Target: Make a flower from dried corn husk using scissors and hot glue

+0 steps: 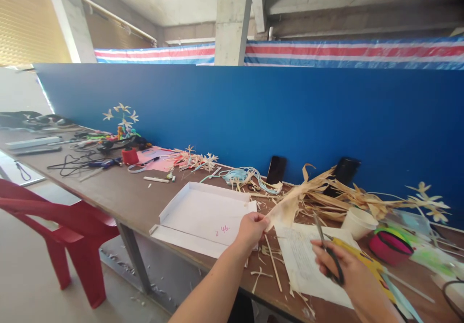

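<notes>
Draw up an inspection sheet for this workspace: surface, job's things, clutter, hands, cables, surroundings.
Surface: long brown tabletop, strewn with thin pale scraps.
Job's things: tan husk-like sheet; black-handled metal scissors.
Clutter: shallow white cardboard tray with pink marking, tapered white cup, round pink fabric pouch.
Hands: left hand grips the husk-like sheet's end; right hand holds the scissors.
Cables: thin black cables tangled on the tabletop's left part.
Surroundings: upright blue panel behind the tabletop; red plastic chair at left.
</notes>
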A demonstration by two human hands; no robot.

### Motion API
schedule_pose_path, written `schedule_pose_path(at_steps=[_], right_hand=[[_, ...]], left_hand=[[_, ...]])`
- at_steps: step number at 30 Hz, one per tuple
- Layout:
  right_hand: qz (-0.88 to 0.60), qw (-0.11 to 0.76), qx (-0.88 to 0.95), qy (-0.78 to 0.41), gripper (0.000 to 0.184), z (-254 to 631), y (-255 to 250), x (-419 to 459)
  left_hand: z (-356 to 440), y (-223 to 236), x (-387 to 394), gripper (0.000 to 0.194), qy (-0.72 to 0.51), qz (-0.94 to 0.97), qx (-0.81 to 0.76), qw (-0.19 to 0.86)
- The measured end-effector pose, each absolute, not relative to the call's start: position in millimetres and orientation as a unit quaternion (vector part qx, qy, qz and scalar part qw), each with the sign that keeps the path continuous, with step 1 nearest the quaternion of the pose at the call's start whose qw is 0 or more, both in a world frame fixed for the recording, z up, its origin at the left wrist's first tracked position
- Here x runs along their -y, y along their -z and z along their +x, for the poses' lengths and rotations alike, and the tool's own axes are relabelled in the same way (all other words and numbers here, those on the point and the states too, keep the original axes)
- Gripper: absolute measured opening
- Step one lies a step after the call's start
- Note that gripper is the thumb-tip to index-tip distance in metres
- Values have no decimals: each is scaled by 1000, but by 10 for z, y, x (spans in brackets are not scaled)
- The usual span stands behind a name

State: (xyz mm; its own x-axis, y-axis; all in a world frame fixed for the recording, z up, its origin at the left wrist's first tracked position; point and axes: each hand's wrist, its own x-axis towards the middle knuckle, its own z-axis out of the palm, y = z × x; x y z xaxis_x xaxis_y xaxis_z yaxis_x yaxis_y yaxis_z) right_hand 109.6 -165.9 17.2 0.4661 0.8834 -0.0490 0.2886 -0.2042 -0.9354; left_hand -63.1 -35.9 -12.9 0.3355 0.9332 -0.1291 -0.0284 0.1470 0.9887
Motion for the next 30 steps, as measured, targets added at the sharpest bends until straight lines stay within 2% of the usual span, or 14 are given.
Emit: schedule_pose_path(at_steps=[2, 7, 11, 14, 16, 21, 25, 27, 30], right_hand=[[-707, 537, 365, -280, 54, 1066, -243, 1417], [-655, 616, 345, -268, 49, 1029, -354, 680], [-654, 618, 354, -254, 48, 1148, -301, 299], [-658, 608, 373, -243, 49, 1269, -257, 172], [-657, 600, 389, -239, 49, 1342, -224, 123], [-653, 590, 411, -236, 49, 1483, -17, 36], [-649, 603, 386, -256, 53, 1529, 152, 4], [-632, 611, 378, -291, 56, 1519, 170, -2], [-608, 581, 407, -357, 57, 1478, 151, -10]], left_hand=[[-511, 45, 349, 15, -393, 515, -431, 628], [-119, -131, 206, 12, -396, 517, -407, 640], [142, -83, -61, 14, -342, 570, -443, 602], [241, -8, -325, 16, -362, 628, -461, 512], [267, 27, -487, 17, -374, 632, -464, 495], [242, 131, -700, 30, -326, 555, -412, 645], [188, 249, -714, 38, -279, 530, -356, 717], [184, 292, -715, 36, -291, 535, -347, 713], [217, 337, -728, 29, -339, 555, -389, 653]])
